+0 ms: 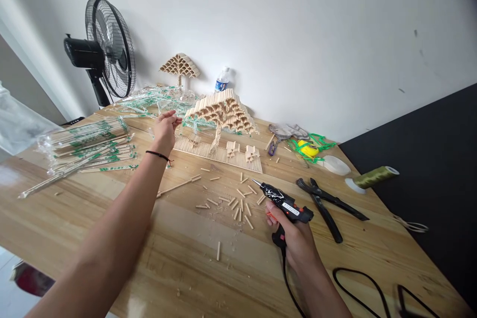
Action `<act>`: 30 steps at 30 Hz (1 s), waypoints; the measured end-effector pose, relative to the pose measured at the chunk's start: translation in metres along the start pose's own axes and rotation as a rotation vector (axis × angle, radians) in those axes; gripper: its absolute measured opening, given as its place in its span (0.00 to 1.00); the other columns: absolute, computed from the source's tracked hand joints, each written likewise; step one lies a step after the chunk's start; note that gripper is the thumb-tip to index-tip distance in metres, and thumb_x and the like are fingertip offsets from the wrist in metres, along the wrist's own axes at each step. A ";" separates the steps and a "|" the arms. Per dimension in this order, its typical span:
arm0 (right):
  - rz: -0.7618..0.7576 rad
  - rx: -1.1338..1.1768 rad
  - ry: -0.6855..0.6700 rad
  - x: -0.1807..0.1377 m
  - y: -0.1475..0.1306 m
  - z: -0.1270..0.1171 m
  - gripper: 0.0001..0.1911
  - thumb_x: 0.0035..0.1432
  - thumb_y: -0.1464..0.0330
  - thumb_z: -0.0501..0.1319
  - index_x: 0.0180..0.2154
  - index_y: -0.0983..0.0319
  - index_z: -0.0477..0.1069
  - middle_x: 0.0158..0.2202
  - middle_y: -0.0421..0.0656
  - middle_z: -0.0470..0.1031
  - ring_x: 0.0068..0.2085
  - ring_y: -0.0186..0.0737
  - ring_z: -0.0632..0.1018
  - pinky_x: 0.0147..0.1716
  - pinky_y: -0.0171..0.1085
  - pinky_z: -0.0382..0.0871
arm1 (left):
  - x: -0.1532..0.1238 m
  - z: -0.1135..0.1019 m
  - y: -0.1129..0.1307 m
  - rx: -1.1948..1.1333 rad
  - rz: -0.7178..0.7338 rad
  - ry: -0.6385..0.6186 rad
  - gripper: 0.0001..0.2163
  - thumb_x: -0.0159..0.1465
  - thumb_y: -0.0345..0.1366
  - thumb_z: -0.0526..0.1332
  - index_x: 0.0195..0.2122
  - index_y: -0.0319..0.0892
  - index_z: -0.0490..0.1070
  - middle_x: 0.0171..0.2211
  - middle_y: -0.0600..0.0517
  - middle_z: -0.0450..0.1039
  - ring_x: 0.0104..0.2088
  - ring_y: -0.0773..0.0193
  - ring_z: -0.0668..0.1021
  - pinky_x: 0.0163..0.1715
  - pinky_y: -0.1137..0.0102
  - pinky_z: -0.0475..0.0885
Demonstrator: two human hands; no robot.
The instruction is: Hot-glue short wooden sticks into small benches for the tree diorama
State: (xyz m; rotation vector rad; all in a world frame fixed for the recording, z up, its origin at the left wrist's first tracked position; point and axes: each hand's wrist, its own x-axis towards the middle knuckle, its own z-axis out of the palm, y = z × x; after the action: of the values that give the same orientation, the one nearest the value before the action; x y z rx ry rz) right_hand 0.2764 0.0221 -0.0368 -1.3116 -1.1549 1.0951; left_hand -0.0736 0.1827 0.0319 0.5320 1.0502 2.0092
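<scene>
My right hand is wrapped round the grip of a black hot glue gun, whose metal nozzle points up and left over the table. My left hand reaches forward beside the left edge of a tree-shaped model built from short wooden sticks. Its fingers are bent together, and what they hold, if anything, is too small to make out. Under the model lies a base of flat sticks, with small stacked-stick pieces on it. Short cut sticks lie scattered between my hands.
Wrapped chopstick bundles lie left. Behind stand a smaller stick tree, a water bottle and a black fan. Right are black-handled cutters, a green thread spool, gloves and a yellow tape measure.
</scene>
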 end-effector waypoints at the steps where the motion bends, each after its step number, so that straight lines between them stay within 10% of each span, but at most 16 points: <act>1: -0.001 0.012 -0.005 0.000 0.000 0.000 0.23 0.53 0.50 0.76 0.26 0.60 0.73 0.24 0.40 0.70 0.28 0.39 0.70 0.29 0.39 0.66 | 0.000 0.001 0.003 0.000 0.023 0.040 0.08 0.57 0.19 0.62 0.29 0.39 0.71 0.22 0.57 0.69 0.22 0.73 0.74 0.26 0.77 0.70; 8: 0.009 -0.032 0.006 0.001 0.000 -0.002 0.22 0.53 0.49 0.75 0.27 0.60 0.75 0.22 0.40 0.69 0.26 0.38 0.68 0.26 0.38 0.62 | -0.010 0.018 0.048 -0.009 0.226 0.117 0.18 0.74 0.38 0.57 0.24 0.44 0.68 0.14 0.60 0.55 0.15 0.71 0.62 0.17 0.72 0.57; 15: -0.041 0.149 -0.040 -0.001 -0.007 0.003 0.19 0.52 0.54 0.76 0.27 0.60 0.75 0.24 0.39 0.70 0.27 0.38 0.69 0.29 0.39 0.64 | -0.080 0.049 0.080 0.204 0.607 -0.393 0.14 0.70 0.37 0.60 0.26 0.43 0.73 0.19 0.56 0.64 0.18 0.70 0.65 0.18 0.71 0.58; 19: -0.060 0.231 -0.065 -0.001 -0.014 0.005 0.17 0.51 0.56 0.76 0.28 0.61 0.76 0.24 0.39 0.69 0.28 0.38 0.67 0.29 0.39 0.63 | -0.117 0.045 0.056 0.599 0.577 -0.867 0.11 0.66 0.30 0.60 0.46 0.43 0.79 0.42 0.48 0.81 0.23 0.71 0.73 0.23 0.72 0.67; 22: -0.076 0.245 -0.088 0.001 -0.017 0.005 0.17 0.51 0.55 0.75 0.28 0.61 0.76 0.24 0.39 0.68 0.28 0.37 0.66 0.29 0.39 0.62 | -0.137 0.032 0.022 0.849 0.575 -1.124 0.20 0.67 0.31 0.60 0.60 0.41 0.74 0.59 0.39 0.76 0.28 0.68 0.79 0.32 0.67 0.77; 30: -0.077 0.189 -0.096 0.002 -0.015 0.007 0.20 0.51 0.52 0.74 0.25 0.60 0.73 0.21 0.39 0.68 0.26 0.38 0.66 0.28 0.39 0.62 | -0.165 0.004 -0.036 0.949 0.534 -1.016 0.13 0.70 0.36 0.65 0.55 0.43 0.75 0.46 0.46 0.83 0.33 0.61 0.82 0.37 0.65 0.78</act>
State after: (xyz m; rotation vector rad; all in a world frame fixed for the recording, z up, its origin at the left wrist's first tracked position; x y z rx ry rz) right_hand 0.2684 0.0250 -0.0224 -1.0700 -1.1329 1.1907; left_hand 0.0443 0.0643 0.0037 2.2158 1.1549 1.1265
